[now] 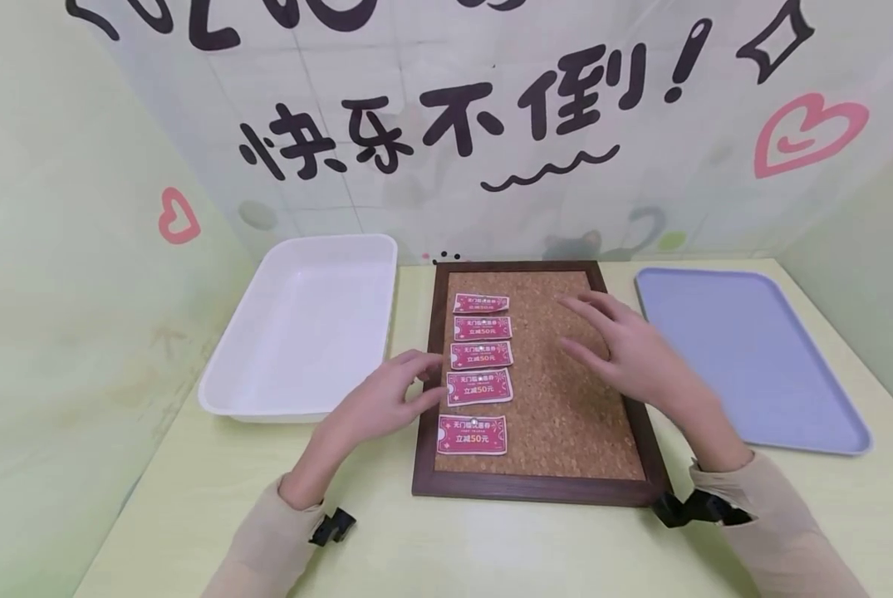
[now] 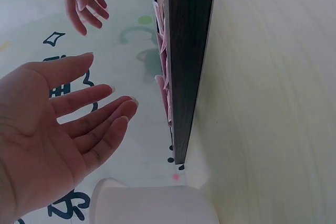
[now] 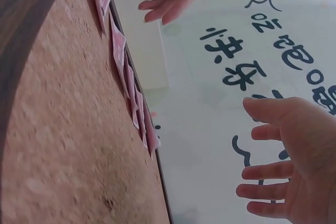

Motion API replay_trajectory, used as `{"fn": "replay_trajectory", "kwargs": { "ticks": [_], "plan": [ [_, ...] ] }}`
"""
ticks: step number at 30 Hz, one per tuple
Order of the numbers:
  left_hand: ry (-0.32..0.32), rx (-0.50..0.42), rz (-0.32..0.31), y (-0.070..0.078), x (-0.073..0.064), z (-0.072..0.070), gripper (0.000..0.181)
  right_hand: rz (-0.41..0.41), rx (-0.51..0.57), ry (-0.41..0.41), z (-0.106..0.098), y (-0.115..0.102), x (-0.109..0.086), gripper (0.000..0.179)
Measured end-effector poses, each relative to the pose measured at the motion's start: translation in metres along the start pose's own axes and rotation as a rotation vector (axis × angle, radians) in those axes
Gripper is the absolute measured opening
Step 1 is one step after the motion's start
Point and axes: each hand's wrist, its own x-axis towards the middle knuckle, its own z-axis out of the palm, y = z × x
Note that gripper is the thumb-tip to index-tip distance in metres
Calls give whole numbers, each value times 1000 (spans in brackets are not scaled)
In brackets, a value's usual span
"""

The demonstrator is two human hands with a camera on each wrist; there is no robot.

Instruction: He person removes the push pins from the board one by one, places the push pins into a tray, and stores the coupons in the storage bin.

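A cork board (image 1: 551, 415) in a dark wooden frame lies on the table. Down its left side runs a column of several pink paper coupons (image 1: 478, 388), each with a small pale pin head near its top middle. My left hand (image 1: 382, 399) hovers by the board's left edge, beside the coupons, fingers relaxed and holding nothing. Over the right part of the cork is my right hand (image 1: 633, 349), its fingers loosely spread and also holding nothing. In the left wrist view, a gap shows between the left fingertips (image 2: 131, 103) and the board's side.
A white plastic basin (image 1: 296, 332) stands to the left of the board. On the right lies a flat blue-lavender tray (image 1: 745, 357). Behind the table hangs a white printed backdrop (image 1: 446, 199) with black lettering and pink hearts. Each wrist wears a black strap mount.
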Motion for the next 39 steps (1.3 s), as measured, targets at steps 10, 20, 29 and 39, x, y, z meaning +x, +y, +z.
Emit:
{"fn": "replay_trajectory", "kwargs": {
  "ticks": [10,20,29,39],
  "plan": [
    [-53,-42,55,-3,3,8,34,-54,125,-73,21,-24,7,56],
    [-124,-48,19,-4,5,17,31,-129,277,-159,45,-47,14,41],
    [-165,-64,19,-6,6,19,26,-160,354,-307,65,-67,22,17],
    [-217,-63,6,-6,6,20,15,-123,395,-468,84,-71,22,14]
  ]
}}
